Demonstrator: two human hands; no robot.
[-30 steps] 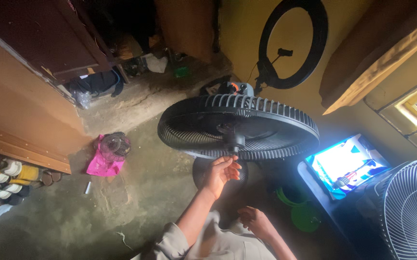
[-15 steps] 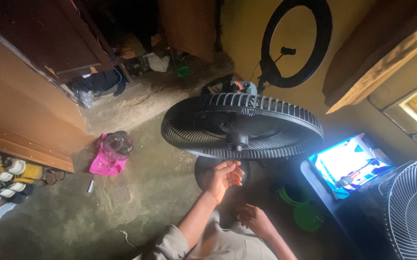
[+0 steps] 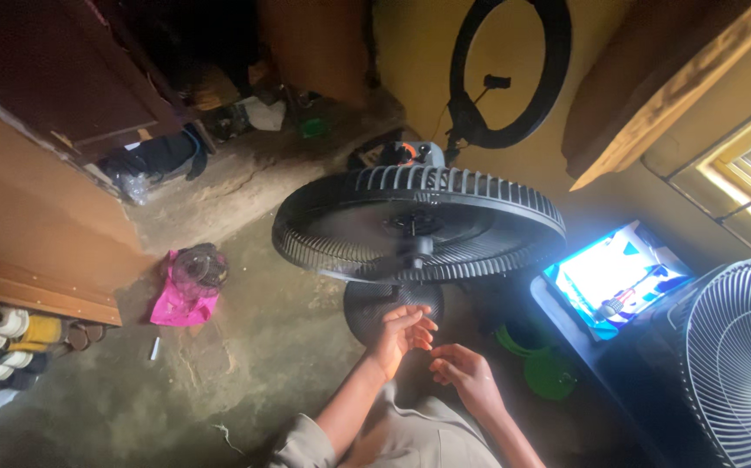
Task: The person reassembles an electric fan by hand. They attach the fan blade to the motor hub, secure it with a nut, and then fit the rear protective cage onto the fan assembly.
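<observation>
Your left hand (image 3: pixel 399 334) is half open, fingers curled loosely around nothing, just below the hub (image 3: pixel 416 250) of the black fan (image 3: pixel 419 224); your right hand (image 3: pixel 462 371), also empty and loosely curled, sits lower and further off. That fan lies up and ahead, its face tilted flat, with its round base (image 3: pixel 367 303) beside the left fingers

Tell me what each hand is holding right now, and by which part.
It cannot be told: left hand and right hand meet with curled fingers below the black fan guard; anything pinched is too small to see.
</observation>
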